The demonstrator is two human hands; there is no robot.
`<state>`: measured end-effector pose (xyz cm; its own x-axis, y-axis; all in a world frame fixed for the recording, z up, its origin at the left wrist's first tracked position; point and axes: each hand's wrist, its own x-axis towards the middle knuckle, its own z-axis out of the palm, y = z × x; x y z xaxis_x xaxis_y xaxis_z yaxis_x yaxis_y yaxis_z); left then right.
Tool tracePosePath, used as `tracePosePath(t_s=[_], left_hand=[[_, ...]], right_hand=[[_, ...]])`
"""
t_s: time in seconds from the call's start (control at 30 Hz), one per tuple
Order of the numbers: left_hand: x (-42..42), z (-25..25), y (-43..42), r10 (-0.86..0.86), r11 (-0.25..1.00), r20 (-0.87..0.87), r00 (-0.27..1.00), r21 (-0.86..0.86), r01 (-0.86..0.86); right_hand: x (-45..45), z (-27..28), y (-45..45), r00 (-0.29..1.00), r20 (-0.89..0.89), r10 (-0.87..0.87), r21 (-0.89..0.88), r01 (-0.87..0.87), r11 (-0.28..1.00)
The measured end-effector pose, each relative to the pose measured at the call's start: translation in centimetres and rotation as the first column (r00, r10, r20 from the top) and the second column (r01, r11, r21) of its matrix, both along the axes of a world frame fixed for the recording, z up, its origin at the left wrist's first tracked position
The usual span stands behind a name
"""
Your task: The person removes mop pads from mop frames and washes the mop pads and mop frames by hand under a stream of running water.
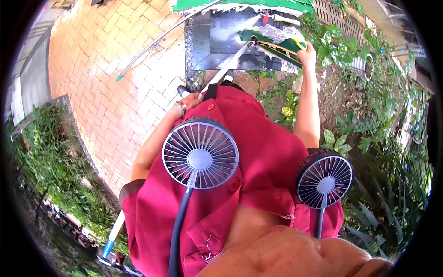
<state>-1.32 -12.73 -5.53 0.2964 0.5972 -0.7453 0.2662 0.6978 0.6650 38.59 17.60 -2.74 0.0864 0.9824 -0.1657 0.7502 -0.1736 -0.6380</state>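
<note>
- Well left of the dark grey square panel on the ground: a strip of leafy green plants, then orange brick paving reaching up to the panel's left edge.
- Left of the panel: a thin grey pole with a teal tip, slanting over the paving toward a fringed green mop pad along the panel's top edge.
- Just below the panel's lower left corner: the left grip, next to the long white pole; whether its fingers are clamped on it I cannot tell.
- Below the panel: a round grey fan before a crimson buttoned garment.
- Over the panel's upper part: water spraying leftward from a white hose with a red fitting.
- Over the panel's right half: the flat green mop head with yellow bars and pale ragged fringe, joined to the white pole, directly left of the right grip.
- At the panel's right edge: the right grip, fingers clamped on the mop head's right end.
- Right of the panel: leafy plants.
</note>
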Motion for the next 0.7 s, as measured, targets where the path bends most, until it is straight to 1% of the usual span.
tracePosePath(t_s=[0.03,0.07,0.1,0.17,0.2,0.23,0.27,0.3,0.37,0.4,0.43,0.47,0.5,0.53,0.6,0.63,0.67,0.7], left_hand=[[-0.3,-1.2,-0.3,-0.034,0.998,0.007,0.999,0.049,0.034],[-0.5,-1.4,-0.5,-0.094,0.994,-0.064,0.994,0.044,0.097],[-0.5,-0.4,-0.3,-0.120,0.989,-0.111,0.987,0.073,0.129],[-0.7,1.6,-0.2,-0.164,0.973,-0.205,0.965,0.125,0.192],[-1.2,-0.5,-1.2,-0.165,0.970,-0.226,0.960,0.140,0.199],[-2.0,-4.3,-3.1,-0.161,0.967,-0.250,0.955,0.155,0.204],[-2.7,-6.4,-3.9,-0.153,0.964,-0.277,0.949,0.172,0.205],[-2.9,-5.8,-3.6,-0.164,0.959,-0.276,0.947,0.179,0.218],[-3.2,-3.8,-3.2,-0.186,0.951,-0.269,0.945,0.190,0.242],[-2.1,0.2,-1.5,-0.153,0.973,-0.276,0.949,0.125,0.193],[-2.1,0.0,-1.6,-0.158,0.972,-0.273,0.949,0.124,0.198],[-1.9,-1.0,-1.8,-0.162,0.972,-0.271,0.949,0.124,0.201],[-1.9,-2.5,-2.1,-0.169,0.970,-0.269,0.948,0.124,0.208],[-1.9,-4.0,-2.4,-0.181,0.967,-0.262,0.948,0.126,0.220],[-2.1,-6.8,-2.6,-0.213,0.958,-0.243,0.946,0.138,0.251],[-1.5,-6.0,-1.7,-0.230,0.953,-0.232,0.945,0.145,0.267],[-1.1,-5.0,-1.2,-0.238,0.953,-0.262,0.935,0.124,0.277],[-0.3,-0.5,0.2,-0.244,0.954,-0.293,0.925,0.100,0.283]], right_hand=[[0.8,-0.4,-1.0,0.999,-0.041,-0.016,0.014,0.016,1.000],[1.2,-0.7,-2.1,0.997,-0.068,-0.024,0.010,0.025,1.000],[1.0,-0.1,-3.2,0.997,-0.073,-0.034,-0.020,0.032,0.999],[0.6,0.2,-4.9,0.924,-0.345,-0.163,-0.042,0.158,0.987],[0.4,1.1,-5.5,0.875,-0.434,-0.214,-0.059,0.209,0.976],[0.4,2.1,-5.6,0.815,-0.519,-0.258,-0.080,0.254,0.964],[0.9,2.3,-5.5,0.750,-0.569,-0.336,-0.109,0.337,0.935],[1.5,2.8,-5.4,0.705,-0.608,-0.367,-0.124,0.372,0.920],[4.0,1.0,-4.8,0.638,-0.620,-0.456,-0.184,0.447,0.875],[6.2,-1.1,-4.6,0.612,-0.601,-0.514,-0.226,0.487,0.844],[7.4,-2.8,-4.3,0.586,-0.578,-0.567,-0.269,0.520,0.811],[7.5,-2.9,-4.5,0.582,-0.461,-0.670,-0.281,0.621,0.732],[8.5,-3.8,-4.8,0.560,-0.499,-0.661,-0.287,0.614,0.736],[9.4,-4.6,-5.3,0.552,-0.492,-0.673,-0.301,0.618,0.727],[9.2,-3.3,-6.4,0.516,-0.509,-0.689,-0.323,0.628,0.708],[8.9,-2.2,-6.8,0.487,-0.531,-0.693,-0.336,0.630,0.700],[9.8,-3.0,-7.0,0.455,-0.547,-0.702,-0.356,0.633,0.688],[9.6,-2.5,-6.8,0.462,-0.557,-0.690,-0.355,0.619,0.701]])
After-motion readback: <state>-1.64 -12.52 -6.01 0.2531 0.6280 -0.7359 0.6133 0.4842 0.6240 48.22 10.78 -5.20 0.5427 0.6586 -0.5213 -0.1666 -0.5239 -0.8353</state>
